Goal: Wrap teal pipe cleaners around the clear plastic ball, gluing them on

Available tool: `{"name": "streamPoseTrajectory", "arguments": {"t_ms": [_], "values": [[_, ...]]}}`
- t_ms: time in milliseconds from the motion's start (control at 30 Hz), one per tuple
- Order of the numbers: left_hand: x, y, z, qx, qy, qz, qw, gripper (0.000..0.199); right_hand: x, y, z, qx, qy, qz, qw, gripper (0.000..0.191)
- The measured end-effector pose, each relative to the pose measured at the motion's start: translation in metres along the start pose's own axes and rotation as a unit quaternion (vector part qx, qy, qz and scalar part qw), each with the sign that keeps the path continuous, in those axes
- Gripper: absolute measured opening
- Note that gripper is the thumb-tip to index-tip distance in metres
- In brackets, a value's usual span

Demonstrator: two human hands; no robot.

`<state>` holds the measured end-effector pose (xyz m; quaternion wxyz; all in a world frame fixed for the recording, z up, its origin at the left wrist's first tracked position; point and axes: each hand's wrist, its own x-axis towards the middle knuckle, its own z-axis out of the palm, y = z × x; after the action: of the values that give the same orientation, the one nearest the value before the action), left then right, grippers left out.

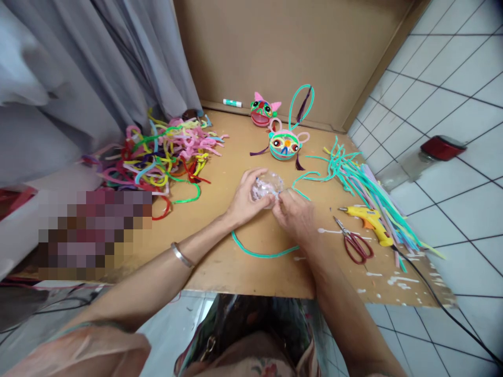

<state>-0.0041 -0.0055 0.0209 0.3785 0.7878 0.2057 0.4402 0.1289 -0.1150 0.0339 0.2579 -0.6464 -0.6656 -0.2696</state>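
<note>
Near the middle of the table, my left hand point(248, 196) is wrapped round the left side of a clear plastic ball point(267, 186), its thumb along the lower edge. My right hand point(293, 209) is closed at the ball's lower right side, the fingers pinched together; what they grip is too small to make out. A teal pipe cleaner point(263, 256) curves on the table below the hands. Behind them stand a round lion-like face point(285, 146) with pink loops and dark tassels, and a second face point(262, 112) with pink ears.
Tangled coloured pipe cleaners point(157, 152) lie at the left. Straight pipe cleaners point(373, 193), a yellow glue gun point(369, 220) with a black cord, and red-handled scissors point(356, 245) are at the right. A glue stick point(232, 103) rests by the back board.
</note>
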Motion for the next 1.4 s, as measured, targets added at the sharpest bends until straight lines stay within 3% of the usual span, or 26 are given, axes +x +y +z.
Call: {"name": "streamPoseTrajectory", "arguments": {"t_ms": [267, 600, 967, 1200, 1400], "values": [[-0.003, -0.001, 0.005, 0.002, 0.009, 0.027, 1.000, 0.057, -0.001, -0.001, 0.003, 0.037, 0.019, 0.015, 0.999, 0.022], [0.004, -0.002, -0.001, -0.018, 0.036, -0.046, 0.998, 0.062, 0.004, -0.001, -0.005, 0.211, -0.014, 0.084, 0.974, 0.015], [0.002, -0.003, -0.003, -0.031, 0.019, 0.010, 0.999, 0.070, 0.002, 0.006, -0.003, 0.114, -0.029, 0.062, 0.991, 0.017], [0.010, -0.021, -0.009, -0.167, 0.049, -0.054, 0.983, 0.088, 0.004, 0.025, -0.004, 0.188, -0.004, 0.137, 0.973, 0.019], [0.012, -0.009, -0.011, -0.114, 0.030, -0.095, 0.988, 0.079, 0.002, 0.037, 0.002, 0.229, 0.000, 0.155, 0.961, 0.026]]}}
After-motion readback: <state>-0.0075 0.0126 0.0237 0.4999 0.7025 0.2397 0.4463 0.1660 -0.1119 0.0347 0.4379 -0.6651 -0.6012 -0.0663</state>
